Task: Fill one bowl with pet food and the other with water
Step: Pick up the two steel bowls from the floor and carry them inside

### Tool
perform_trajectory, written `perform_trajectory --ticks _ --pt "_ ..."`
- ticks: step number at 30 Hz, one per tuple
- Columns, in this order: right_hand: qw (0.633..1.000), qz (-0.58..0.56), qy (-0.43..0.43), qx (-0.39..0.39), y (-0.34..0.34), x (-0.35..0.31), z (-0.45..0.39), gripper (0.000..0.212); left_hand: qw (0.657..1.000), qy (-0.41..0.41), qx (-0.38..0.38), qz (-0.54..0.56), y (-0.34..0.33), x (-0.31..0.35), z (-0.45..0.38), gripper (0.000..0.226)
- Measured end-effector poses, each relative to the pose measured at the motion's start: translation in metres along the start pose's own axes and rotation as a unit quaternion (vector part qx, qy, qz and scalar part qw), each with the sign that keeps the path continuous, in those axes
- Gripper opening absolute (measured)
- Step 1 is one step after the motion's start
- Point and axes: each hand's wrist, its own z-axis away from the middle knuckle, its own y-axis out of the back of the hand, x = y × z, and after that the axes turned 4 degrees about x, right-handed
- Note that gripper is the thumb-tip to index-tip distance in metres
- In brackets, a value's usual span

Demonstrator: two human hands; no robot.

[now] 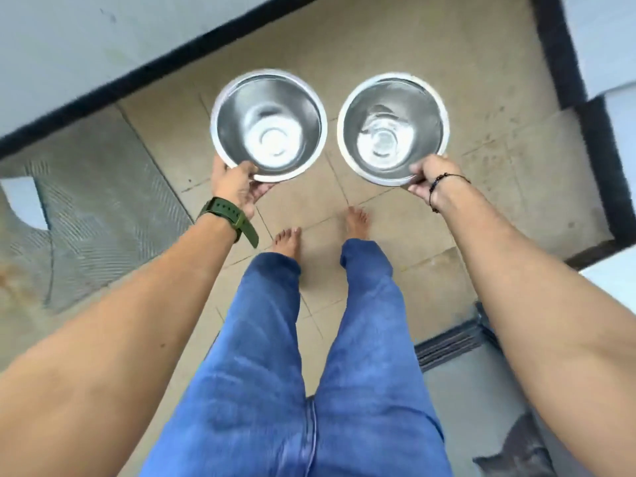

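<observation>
Bowls of bare steel, two of them, are held out side by side above a tiled floor (413,235), seen from the head camera looking straight down. The left hand (237,189) holds the left bowl (269,125) by its near rim, thumb on top of the edge and fingers curled beneath it, so this grip is pinching the rim. The right hand (426,179) holds the right bowl (393,127) the same way at its near right rim, fingers curled round the edge. The two bowls are level with each other, close but apart. The left bowl shows only a shiny bottom; the right bowl's bottom has rippled reflections, but whether it holds any water is hard to tell through the blur.

A green watch (229,215) sits on the left wrist, a dark beaded bracelet (437,182) on the right. Below the bowls stand two bare feet (356,222) and legs in blue trousers (275,373). A ribbed grey mat (96,222) lies on the floor at left, a white wall with a black skirting (137,74) runs behind it, and a grey furry shape (519,452) shows at the lower right corner.
</observation>
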Motion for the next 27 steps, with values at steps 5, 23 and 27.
perform_trajectory --ticks 5,23,27 --pt "0.977 -0.203 -0.051 0.03 0.063 0.031 0.062 0.025 0.997 -0.018 -0.064 -0.04 -0.016 0.02 0.082 0.049" --pt "0.752 -0.613 -0.05 0.237 0.276 0.246 0.234 0.045 0.888 -0.038 -0.372 -0.268 -0.075 -0.113 0.325 0.048" --pt "0.68 -0.669 -0.046 0.297 0.318 0.319 0.266 0.042 0.835 -0.029 -0.428 -0.345 -0.081 -0.17 0.374 0.05"
